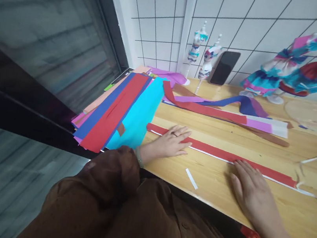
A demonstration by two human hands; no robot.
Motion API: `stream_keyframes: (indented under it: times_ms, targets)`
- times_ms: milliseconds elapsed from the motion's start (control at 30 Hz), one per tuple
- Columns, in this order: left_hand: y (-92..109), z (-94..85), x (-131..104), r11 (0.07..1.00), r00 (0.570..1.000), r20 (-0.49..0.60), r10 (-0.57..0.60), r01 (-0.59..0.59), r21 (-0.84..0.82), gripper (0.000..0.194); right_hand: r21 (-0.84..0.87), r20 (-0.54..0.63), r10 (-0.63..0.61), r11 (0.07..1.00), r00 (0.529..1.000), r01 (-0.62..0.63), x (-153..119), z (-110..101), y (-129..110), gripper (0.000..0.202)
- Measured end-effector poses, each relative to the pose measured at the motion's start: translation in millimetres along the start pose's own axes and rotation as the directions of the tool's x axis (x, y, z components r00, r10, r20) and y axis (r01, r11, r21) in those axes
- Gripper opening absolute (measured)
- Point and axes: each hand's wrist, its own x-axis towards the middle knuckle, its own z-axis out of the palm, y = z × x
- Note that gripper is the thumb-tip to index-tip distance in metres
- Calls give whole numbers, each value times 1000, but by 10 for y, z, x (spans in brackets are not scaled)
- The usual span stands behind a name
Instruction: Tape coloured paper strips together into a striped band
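A long red strip, crepe paper or cloth (213, 150), lies across the wooden table (168, 172), with a narrow white band along its near edge. My left hand (174, 141), wearing a ring, rests flat on the strip near its left end, fingers spread. Toward the other end, my right hand (251, 184) lies over the strip with its fingertips on the white edge, fingers stretched out. A short white piece (191, 179) is on the table between my hands. Beyond the strip's right end a thin white ribbon (306, 193) trails off.
Coloured sheets (142, 108) are stacked at the left. More strips (222, 110) lie behind the red one. Two small dress forms (207, 62), a phone (225, 68) and dressed mannequins (275, 71) stand along the tiled wall (161, 20).
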Motion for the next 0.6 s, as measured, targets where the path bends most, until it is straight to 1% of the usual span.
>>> stream_keyframes:
  times_ms: [100,200,333,400,500,533,600]
  targets:
    - [-120,-126,-299,995,995,45,-94,93,36,45,-14,13,9,1000,1000,-9,-24,2,-2,42]
    - [-218,-245,-555,982,979,88,-184,178,69,47,-16,9,13,1000,1000,-13,58,-37,-61,39]
    - [-342,-369,-775,968,963,118,-242,230,101,49,57,-42,-30,998,999,32,355,-96,-247,40]
    - [-415,-404,-853,957,952,117,-282,269,109,54,122,-45,-66,990,997,71,526,-99,-363,42]
    - [-553,-431,-997,915,912,97,-399,388,111,69,198,-28,-102,975,994,105,723,-66,-516,41]
    - [-609,-438,-1057,893,890,92,-446,437,106,71,214,-19,-105,971,994,106,766,-51,-554,41]
    - [-730,-455,-1184,847,842,96,-531,525,85,68,239,7,-100,966,995,96,818,-19,-604,40]
